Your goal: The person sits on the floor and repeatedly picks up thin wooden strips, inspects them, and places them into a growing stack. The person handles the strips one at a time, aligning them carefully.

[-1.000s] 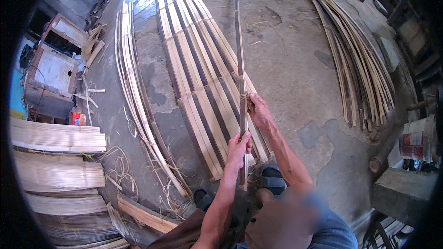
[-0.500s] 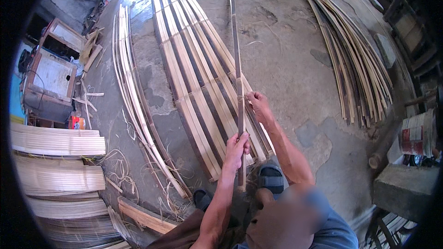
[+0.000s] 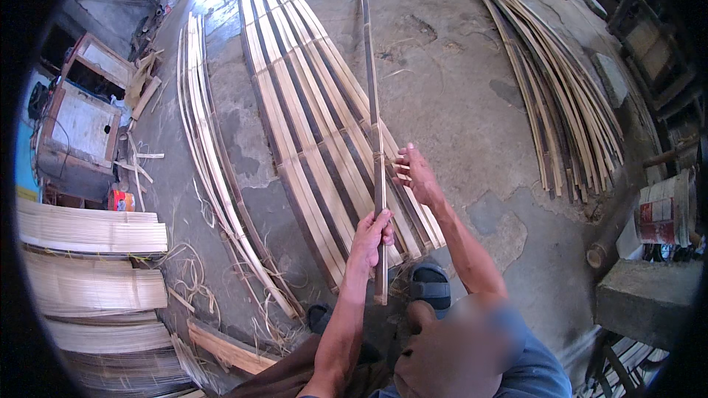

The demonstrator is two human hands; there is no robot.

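My left hand (image 3: 371, 236) is closed around the lower part of a long bamboo slat (image 3: 374, 96), which stretches away from me with its near end below my fist. A thin tie wraps the slat a little above that grip. Beside this tie, to its right, my right hand (image 3: 419, 175) is open, its fingers spread and apart from the slat. Under the slat lies a long panel of light and dark slats (image 3: 313, 191), joined by crosswise bindings, on the floor. The held slat hides part of the panel's right side.
Loose slats (image 3: 206, 140) lie left of the panel, with tangled fibre strips (image 3: 193, 280) nearby. Stacked slats (image 3: 96, 228) fill the lower left. A curved bundle of slats (image 3: 571, 110) lies at the right, near a bucket (image 3: 658, 217) and a concrete block (image 3: 636, 298).
My right hand's fingers have gone from pinched at the tie to spread, and it has come slightly away from the slat. My left hand keeps its hold.
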